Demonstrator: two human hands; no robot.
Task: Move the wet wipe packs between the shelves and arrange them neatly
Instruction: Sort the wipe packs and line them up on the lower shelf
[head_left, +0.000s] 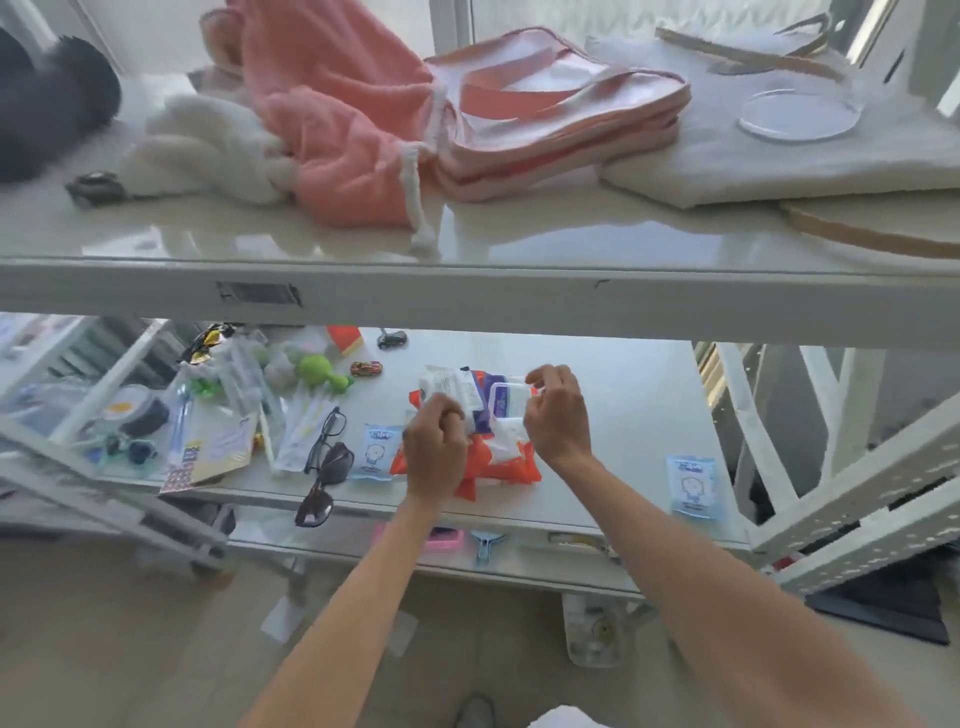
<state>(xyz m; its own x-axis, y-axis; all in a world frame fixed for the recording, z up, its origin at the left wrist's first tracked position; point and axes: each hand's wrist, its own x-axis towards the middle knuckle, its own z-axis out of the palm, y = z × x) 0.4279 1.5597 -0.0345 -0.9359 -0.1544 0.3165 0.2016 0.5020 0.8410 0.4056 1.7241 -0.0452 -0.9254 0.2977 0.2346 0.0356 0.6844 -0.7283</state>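
Bare hands (435, 457) on crinkly, pillowy wipe packs (470, 397)

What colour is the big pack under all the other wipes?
Orange, with a white patch on top; the head view shows it.

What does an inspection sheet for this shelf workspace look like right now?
Surface: glossy white lower shelf; upper shelf above it.
Job's things: stacked wet wipe packs mid-shelf, orange packs at the bottom; small blue pack to their left, another at the right edge.
Clutter: eyeglasses, sunglasses, toy cars, green toy on the lower shelf; pink towel, pink bag above.
Grippers: left hand and right hand each closed in a grip on the upper packs.
Cables: nothing seen.
Surroundings: white perforated rack frame, pale floor.
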